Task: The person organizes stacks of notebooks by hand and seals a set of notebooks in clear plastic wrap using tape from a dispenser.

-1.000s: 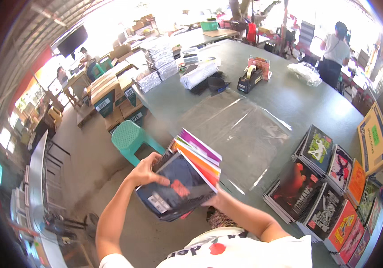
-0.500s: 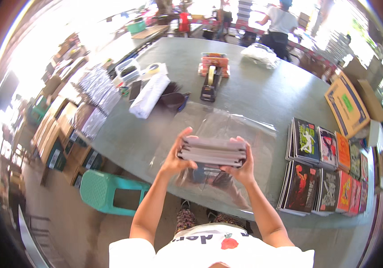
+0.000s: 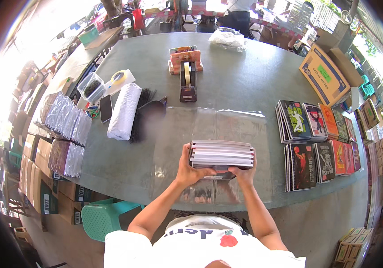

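Observation:
Between both hands I hold a stack of notebooks, its white page edges facing up and a dark cover toward me. My left hand wraps the left end, thumb along the near side. The other end is gripped by my right hand, its thumb likewise on the near face. Beneath lies a clear plastic sheet spread on the grey-green table. Whether the stack touches the sheet is hard to see.
To the right are piles of spiral notebooks and an open cardboard box. Ahead stands a tape dispenser. On the left lie a white plastic roll, a dark brush, wrapped notebooks and a green stool.
My view has shifted, so the table things appear further left. The notebook stack has turned in my hands, now showing its page edges and dark cover more plainly.

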Motion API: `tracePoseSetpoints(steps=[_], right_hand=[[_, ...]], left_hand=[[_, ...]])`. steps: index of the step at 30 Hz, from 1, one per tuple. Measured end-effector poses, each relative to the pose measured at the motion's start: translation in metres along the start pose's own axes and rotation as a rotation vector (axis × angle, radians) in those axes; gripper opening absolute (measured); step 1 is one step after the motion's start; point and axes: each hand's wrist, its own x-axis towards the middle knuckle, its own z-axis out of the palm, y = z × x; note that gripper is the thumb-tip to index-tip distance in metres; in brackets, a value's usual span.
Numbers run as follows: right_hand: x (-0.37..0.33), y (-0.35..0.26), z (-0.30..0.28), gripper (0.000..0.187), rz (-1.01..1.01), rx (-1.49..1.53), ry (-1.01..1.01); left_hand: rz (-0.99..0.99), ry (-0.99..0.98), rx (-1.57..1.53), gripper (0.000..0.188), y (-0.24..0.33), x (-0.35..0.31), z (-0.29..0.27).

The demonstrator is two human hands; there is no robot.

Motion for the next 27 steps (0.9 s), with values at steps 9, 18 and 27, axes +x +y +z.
tracePoseSetpoints(steps=[9,18,27], right_hand=[[0.0,0.005,0.007,0.09,-0.144,-0.079,-0.03],[-0.008,0.012,-0.005,0.088,-0.125,-0.175,0.042],[-0.039,0.056,0.005,0.089,-0.41,-0.248,0.272]], left_hand=[[-0.014,-0.244,0.373,0.093,-0.037,-0.007,-0.028],[-0.105,-0.591,0.872,0.059,-0.079,-0.008,-0.067],[-0.097,-0.625,0.638,0.05,-0.061,0.018,-0.068]])
